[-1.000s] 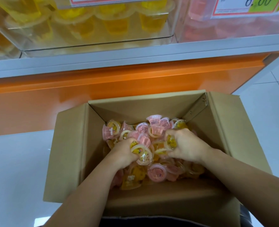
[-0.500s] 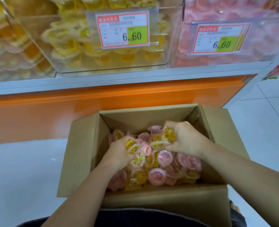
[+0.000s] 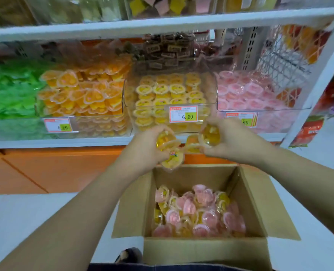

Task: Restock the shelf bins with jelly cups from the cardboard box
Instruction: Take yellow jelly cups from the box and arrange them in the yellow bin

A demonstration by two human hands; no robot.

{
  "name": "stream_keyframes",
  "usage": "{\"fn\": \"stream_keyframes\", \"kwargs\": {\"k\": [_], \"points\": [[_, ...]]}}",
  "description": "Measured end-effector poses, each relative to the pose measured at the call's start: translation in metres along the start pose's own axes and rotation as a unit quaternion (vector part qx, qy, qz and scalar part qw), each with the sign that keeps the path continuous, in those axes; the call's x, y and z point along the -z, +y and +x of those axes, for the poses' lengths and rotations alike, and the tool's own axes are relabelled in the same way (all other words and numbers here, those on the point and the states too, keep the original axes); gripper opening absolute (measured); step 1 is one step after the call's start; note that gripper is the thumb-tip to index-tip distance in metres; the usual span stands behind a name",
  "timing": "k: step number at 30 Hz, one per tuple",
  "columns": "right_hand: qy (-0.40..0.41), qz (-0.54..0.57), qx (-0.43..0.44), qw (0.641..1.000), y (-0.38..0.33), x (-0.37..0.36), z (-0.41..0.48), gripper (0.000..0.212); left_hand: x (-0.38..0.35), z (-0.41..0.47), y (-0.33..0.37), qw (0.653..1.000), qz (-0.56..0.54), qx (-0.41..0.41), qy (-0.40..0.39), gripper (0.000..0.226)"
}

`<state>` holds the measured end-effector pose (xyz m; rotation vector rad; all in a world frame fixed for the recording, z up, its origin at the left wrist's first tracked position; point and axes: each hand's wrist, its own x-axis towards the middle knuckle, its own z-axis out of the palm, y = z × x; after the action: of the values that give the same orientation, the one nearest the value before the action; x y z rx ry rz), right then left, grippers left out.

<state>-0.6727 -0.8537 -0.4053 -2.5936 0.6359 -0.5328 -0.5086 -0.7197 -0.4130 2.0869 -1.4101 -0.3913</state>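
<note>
A white metal shelf unit [image 3: 162,22] fills the upper half of the view above an orange base panel [image 3: 54,169] and a pale tiled floor [image 3: 25,212]. Its lower shelf carries clear plastic bins side by side. One bin [image 3: 84,116] holds orange heart-shaped jelly cups, the middle bin [image 3: 152,105] holds rows of round yellow jelly cups, and the right bin [image 3: 260,110] holds pink ones. Green packets [image 3: 9,94] lie at the far left.

On the floor in front stands an open brown cardboard box [image 3: 201,249], flaps spread, with a loose jumble of pink and yellow jelly cups [image 3: 197,212] lying at all angles.

Both hands are raised above the box's far edge, just in front of the middle bin. The left hand [image 3: 146,151] curls around a cluster of yellow cups [image 3: 166,139]. The lowest one [image 3: 173,159] hangs tilted, its printed lid facing the camera. The right hand [image 3: 234,141] clutches another squat yellow cup [image 3: 210,135], its clear rounded body turned towards the camera. One more cup [image 3: 192,143] shows between the hands.

A red-bordered price tag reading 6.60 [image 3: 183,114] sits on the middle bin's front.
</note>
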Motion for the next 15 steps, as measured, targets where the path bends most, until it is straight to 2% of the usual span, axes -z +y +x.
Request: {"fn": "stream_keyframes", "kwargs": {"k": [6, 9, 12, 15], "points": [[0.143, 0.012, 0.001, 0.990, -0.032, 0.034, 0.042, 0.020, 0.073, 0.026, 0.026, 0.989, 0.031, -0.038, 0.138, 0.035], [0.157, 0.023, -0.008, 0.987, -0.033, 0.033, 0.071, 0.019, 0.082, 0.058, 0.020, 0.979, 0.048, -0.027, 0.198, 0.036], [0.145, -0.001, -0.006, 0.989, -0.023, 0.021, 0.099, 0.020, 0.078, 0.092, 0.008, 0.979, 0.061, -0.003, 0.193, 0.036], [0.126, -0.045, -0.012, 0.991, -0.007, 0.007, 0.121, 0.021, 0.072, 0.120, -0.004, 0.984, 0.111, 0.031, 0.133, 0.043]]}}
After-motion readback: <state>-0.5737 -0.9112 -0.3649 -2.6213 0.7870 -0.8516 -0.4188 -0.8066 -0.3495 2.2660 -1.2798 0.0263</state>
